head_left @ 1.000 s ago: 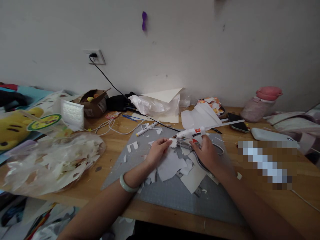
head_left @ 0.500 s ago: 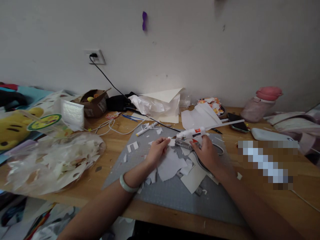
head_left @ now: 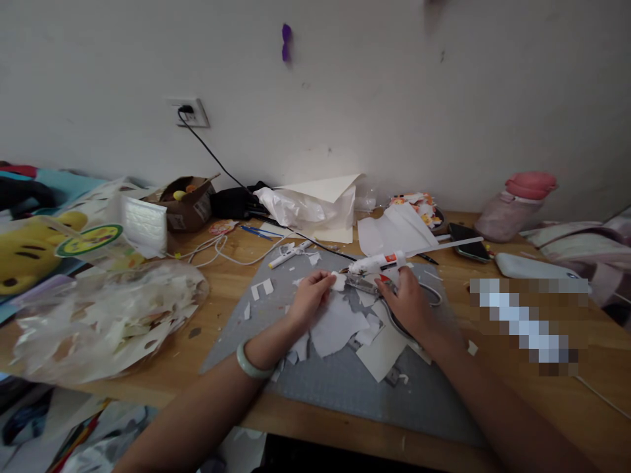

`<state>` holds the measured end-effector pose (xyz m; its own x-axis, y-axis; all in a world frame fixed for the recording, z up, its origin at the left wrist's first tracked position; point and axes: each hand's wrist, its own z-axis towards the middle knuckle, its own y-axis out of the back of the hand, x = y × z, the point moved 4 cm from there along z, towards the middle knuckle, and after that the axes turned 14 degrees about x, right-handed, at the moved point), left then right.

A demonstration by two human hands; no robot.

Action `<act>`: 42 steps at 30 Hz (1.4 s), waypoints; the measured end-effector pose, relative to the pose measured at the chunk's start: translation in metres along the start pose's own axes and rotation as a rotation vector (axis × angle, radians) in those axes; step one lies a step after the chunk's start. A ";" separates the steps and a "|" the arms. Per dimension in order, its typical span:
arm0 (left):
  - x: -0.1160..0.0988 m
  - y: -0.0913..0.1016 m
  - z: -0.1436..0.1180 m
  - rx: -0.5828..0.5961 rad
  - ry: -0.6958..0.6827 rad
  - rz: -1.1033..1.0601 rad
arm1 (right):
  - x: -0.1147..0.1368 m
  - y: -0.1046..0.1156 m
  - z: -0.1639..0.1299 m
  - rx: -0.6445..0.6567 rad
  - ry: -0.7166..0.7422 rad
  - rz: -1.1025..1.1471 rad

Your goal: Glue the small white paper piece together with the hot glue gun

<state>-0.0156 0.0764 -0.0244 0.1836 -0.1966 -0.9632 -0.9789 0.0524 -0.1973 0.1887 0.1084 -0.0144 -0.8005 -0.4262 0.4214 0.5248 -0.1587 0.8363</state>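
Note:
My left hand (head_left: 309, 299) pinches a small white paper piece (head_left: 338, 281) over the grey cutting mat (head_left: 345, 387). My right hand (head_left: 408, 303) grips a pair of scissors (head_left: 362, 284) whose blades meet that paper piece. A white glue gun (head_left: 377, 262) lies just behind the scissors on the mat. Cut white and grey paper scraps (head_left: 340, 328) lie under and between both hands. A pale green bangle (head_left: 249, 363) sits on my left wrist.
A clear plastic bag of paper scraps (head_left: 106, 318) lies at the left. A white marker (head_left: 289, 253), white cables (head_left: 211, 248), a cardboard box (head_left: 187, 200), white sheets (head_left: 394, 230), a phone (head_left: 468, 240) and a pink bottle (head_left: 515, 203) stand behind the mat. A black cord runs to the wall socket (head_left: 192, 112).
Both hands stay nearly in place; the paper piece and scissor blades shifted very slightly at the mat's far side.

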 end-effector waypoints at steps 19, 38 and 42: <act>-0.002 -0.001 0.000 0.004 -0.022 -0.019 | -0.006 -0.006 0.000 -0.005 0.029 -0.077; -0.003 -0.001 -0.001 -0.005 -0.024 -0.008 | -0.005 -0.005 0.000 0.009 0.015 -0.058; -0.004 -0.002 -0.002 -0.014 -0.028 -0.022 | -0.005 -0.005 0.000 0.000 0.028 -0.061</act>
<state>-0.0149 0.0749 -0.0200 0.2074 -0.1698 -0.9634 -0.9757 0.0350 -0.2163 0.1899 0.1117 -0.0206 -0.8224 -0.4408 0.3596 0.4753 -0.1850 0.8602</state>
